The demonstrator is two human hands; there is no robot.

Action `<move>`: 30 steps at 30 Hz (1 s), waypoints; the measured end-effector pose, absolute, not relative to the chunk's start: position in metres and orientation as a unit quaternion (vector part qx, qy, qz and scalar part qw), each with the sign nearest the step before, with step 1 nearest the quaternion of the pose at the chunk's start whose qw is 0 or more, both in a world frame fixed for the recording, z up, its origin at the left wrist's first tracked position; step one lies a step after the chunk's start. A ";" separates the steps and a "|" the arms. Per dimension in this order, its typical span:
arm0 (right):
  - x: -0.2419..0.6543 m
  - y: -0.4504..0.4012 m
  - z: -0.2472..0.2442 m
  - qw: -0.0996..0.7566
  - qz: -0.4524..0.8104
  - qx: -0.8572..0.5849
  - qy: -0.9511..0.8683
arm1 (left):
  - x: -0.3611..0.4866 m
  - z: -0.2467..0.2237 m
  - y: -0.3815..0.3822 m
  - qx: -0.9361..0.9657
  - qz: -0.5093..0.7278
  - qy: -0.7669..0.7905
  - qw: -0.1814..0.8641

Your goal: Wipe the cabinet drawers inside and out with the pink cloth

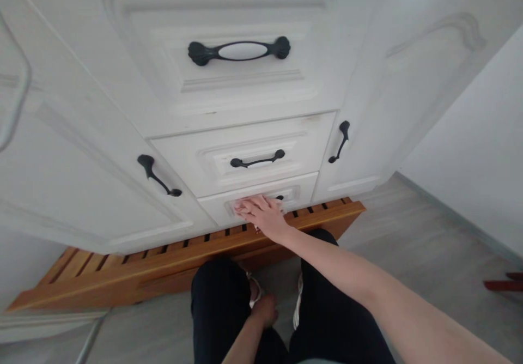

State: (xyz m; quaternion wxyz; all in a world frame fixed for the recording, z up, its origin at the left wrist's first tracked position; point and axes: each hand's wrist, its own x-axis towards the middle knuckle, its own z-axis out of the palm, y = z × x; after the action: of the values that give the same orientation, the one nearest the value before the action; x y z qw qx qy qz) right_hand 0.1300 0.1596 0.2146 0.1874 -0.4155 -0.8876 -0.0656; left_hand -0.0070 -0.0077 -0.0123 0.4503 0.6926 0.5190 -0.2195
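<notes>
My right hand [263, 217] is pressed against the front of the lowest drawer [300, 192] of a white cabinet, over its dark handle. Under and around the fingers shows a bit of light pink cloth [240, 207], mostly covered by the hand. One end of that drawer's handle [279, 197] peeks out beside the knuckles. Low between my knees, my left hand [266, 309] hangs with its fingers curled in, and nothing shows in it. The middle drawer's handle [258, 161] is just above my right hand.
A larger upper drawer has a dark handle with a white oval [242, 52]. Cabinet doors on both sides carry dark handles [158, 176]. The cabinet stands on a slatted wooden bench [175, 263]. Reddish legs [502, 285] show on the grey floor [392, 233] at right.
</notes>
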 end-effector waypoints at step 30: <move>0.191 0.052 0.147 0.409 0.308 -0.649 -0.563 | 0.048 0.209 0.005 0.680 0.342 0.500 0.413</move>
State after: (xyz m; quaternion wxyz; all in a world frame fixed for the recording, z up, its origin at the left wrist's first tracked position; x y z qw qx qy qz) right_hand 0.1907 0.0524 0.1474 0.4086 -0.6486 -0.5635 0.3080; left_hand 0.0482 0.0049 0.2086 0.4128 0.6801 0.4998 0.3424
